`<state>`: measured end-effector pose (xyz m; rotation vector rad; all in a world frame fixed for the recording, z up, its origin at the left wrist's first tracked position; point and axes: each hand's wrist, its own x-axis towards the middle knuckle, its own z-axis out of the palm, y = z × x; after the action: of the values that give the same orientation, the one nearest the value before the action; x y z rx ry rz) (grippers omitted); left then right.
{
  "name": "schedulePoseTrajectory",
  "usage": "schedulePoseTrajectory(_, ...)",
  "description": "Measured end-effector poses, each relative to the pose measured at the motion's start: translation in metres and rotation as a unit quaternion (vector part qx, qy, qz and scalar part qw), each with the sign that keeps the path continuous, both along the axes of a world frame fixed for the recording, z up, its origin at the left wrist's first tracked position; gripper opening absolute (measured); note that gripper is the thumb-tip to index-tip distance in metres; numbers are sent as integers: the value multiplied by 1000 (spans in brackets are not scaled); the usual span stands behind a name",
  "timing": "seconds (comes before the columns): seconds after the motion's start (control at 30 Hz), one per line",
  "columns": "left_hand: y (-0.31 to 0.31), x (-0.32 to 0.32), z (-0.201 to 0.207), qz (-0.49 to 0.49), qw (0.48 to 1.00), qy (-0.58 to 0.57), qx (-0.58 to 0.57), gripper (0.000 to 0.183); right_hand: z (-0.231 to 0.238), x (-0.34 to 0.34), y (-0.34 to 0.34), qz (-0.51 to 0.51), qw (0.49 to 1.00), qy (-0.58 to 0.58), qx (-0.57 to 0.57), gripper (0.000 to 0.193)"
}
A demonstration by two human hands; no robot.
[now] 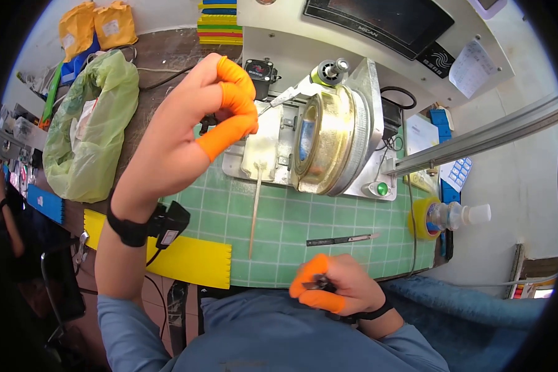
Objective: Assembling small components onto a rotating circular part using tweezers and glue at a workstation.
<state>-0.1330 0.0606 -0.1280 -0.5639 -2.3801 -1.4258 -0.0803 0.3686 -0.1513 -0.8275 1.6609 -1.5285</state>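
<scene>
My left hand point(189, 121), in orange finger cots, is raised left of the bench machine. Its fingertips are pinched together; what they hold, if anything, is too small to name. Close by them is the thin tip of a slim pale rod point(285, 96) leading toward the machine's knob. Low in front of my body, my right hand point(347, 285) is closed around a small dark object point(320, 283), mostly hidden by the fingers. A large roll of yellowish tape point(319, 139) is mounted on the machine. From its pale plate point(261, 146), a thin wooden stick point(255, 217) points toward me.
A craft knife point(341, 239) lies on the green gridded mat point(279, 223). Left are a yellow toothed-edge sheet point(186, 257) and a green plastic bag point(115, 118). A yellow tape roll point(420, 218) and clear bottle point(456, 216) stand right, below a metal rail point(477, 137).
</scene>
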Motion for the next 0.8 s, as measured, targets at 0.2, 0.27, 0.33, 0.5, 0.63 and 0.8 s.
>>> schedulePoseTrajectory(0.2, -9, -2, -19, -7, 991, -50, 121, 13, 7, -17, -54, 41, 936, -349, -32, 34)
schedulePoseTrajectory(0.27, -10, -3, -20, -6, 993, -38, 110, 13, -8, -14, -70, -12, 901, -428, -67, 49)
schedulePoseTrajectory(0.33, -11, -3, -20, -9, 992, -41, 118, 13, -21, -25, -81, 28, 841, -513, -171, 73)
schedulePoseTrajectory(0.5, -10, -5, -26, -8, 987, -47, 152, 11, -17, -34, -108, 28, 804, -543, -243, 76)
schedulePoseTrajectory(0.63, -10, -3, -28, 3, 987, -25, 156, 8, -10, -36, -118, -48, 734, -600, -313, 55)
schedulePoseTrajectory(0.8, -9, -7, -34, 8, 988, -20, 153, 6, -15, -42, -118, -19, 720, -616, -318, 47)
